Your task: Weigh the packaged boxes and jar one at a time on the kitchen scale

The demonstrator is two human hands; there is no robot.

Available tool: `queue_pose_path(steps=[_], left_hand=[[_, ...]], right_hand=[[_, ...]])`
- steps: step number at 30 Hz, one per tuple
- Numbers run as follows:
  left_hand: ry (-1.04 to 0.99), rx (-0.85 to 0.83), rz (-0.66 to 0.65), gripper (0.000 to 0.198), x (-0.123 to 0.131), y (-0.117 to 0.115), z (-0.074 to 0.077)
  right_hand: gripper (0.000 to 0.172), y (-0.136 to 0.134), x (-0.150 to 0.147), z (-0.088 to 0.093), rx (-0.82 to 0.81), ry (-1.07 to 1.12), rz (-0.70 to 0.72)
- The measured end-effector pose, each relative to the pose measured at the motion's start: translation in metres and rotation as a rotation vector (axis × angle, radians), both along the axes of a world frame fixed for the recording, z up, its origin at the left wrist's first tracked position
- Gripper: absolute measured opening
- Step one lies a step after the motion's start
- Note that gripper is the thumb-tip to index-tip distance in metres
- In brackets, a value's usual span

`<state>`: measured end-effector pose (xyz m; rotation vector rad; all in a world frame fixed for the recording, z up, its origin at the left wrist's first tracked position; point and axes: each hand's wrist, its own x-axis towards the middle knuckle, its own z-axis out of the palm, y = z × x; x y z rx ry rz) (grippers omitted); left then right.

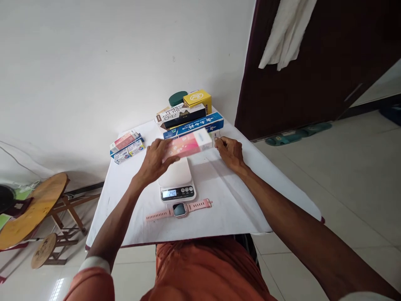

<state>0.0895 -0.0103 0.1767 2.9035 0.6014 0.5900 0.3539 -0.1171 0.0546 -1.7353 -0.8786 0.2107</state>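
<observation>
A pink and white box (188, 143) is held above the white digital scale (175, 174), gripped at its left end by my left hand (157, 158). The scale's display reads what looks like 240. My right hand (230, 151) is closed just past the box's right end, its thumb and finger pinched at a small pale item whose nature I cannot make out. A pink-strapped smartwatch (179, 210) lies in front of the scale. Behind the held box are blue toothpaste-style boxes (200, 124), partly hidden by it.
Small boxes (127, 146) are stacked at the table's left. At the back stand a black and white box (184, 117), a yellow box (198, 98) and a green round lid (178, 98). Wall behind; wooden stools (44, 250) on the floor at left.
</observation>
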Motion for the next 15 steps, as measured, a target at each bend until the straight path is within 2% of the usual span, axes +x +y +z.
queue_pose_path(steps=[3,7,11,15], left_hand=[[0.005,0.067,0.044,0.056,0.049,0.019,0.015],[0.055,0.097,0.073,0.051,0.097,0.046,0.017],[0.065,0.128,0.090,0.055,0.110,0.060,0.009],[-0.003,0.138,0.116,0.069,0.100,0.056,0.001]], right_hand=[[0.040,-0.002,-0.001,0.001,-0.006,0.031,0.006],[0.043,0.000,0.000,0.001,-0.008,0.033,0.001],[0.046,0.002,0.002,0.000,0.000,0.012,0.008],[0.046,0.000,0.001,0.000,-0.003,0.013,0.025]])
